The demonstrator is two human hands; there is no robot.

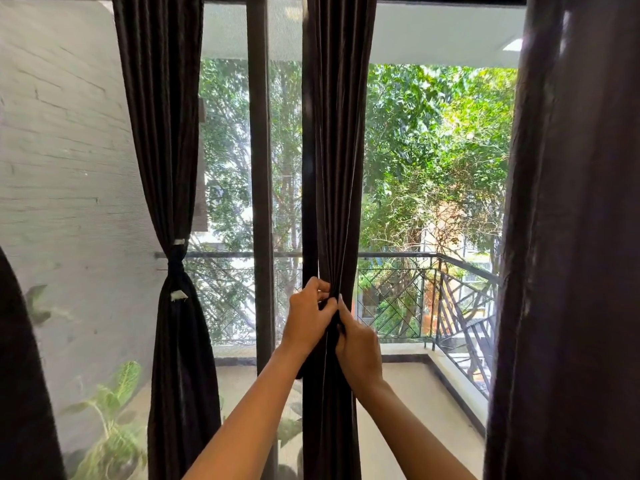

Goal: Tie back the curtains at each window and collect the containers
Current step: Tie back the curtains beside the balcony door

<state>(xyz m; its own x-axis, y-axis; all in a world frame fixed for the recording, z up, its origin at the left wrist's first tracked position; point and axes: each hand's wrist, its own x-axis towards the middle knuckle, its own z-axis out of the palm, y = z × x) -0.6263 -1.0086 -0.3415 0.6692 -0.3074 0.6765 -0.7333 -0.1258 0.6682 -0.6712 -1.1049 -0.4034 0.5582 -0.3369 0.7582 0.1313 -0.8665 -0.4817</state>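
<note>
- Your left hand [306, 315] grips the left edge of the middle curtain [337, 168]. Its fingers are curled around a bunch of the dark fabric at about the height of the balcony rail.
- Your right hand [358, 344] sits just below and to the right of it, touching the left hand. It pinches the same gathered folds, with one fingertip pointing up along the cloth.
- Between your two hands the middle curtain is squeezed into a narrow bundle. Above them it hangs straight in front of a dark window post, and below them it falls loose between your forearms.
- No band shows around this curtain where you hold it.
- To the left, the left curtain [162, 133] is cinched at its waist by a dark tie [176, 268], with small white tabs above and below the tie.
- The window frame [259, 168] stands upright between the left curtain and the one you hold.
- At the right edge the right curtain [571, 237] hangs full and ungathered. Another dark drape [17, 375] fills the lower left corner.
- Through the glass you see a metal railing [398, 255] around a balcony floor [415, 393]. A pale brick wall [59, 150] is on the left, with leafy plants [110, 410] at its foot.
- Green trees [433, 150] fill the view beyond the railing.
</note>
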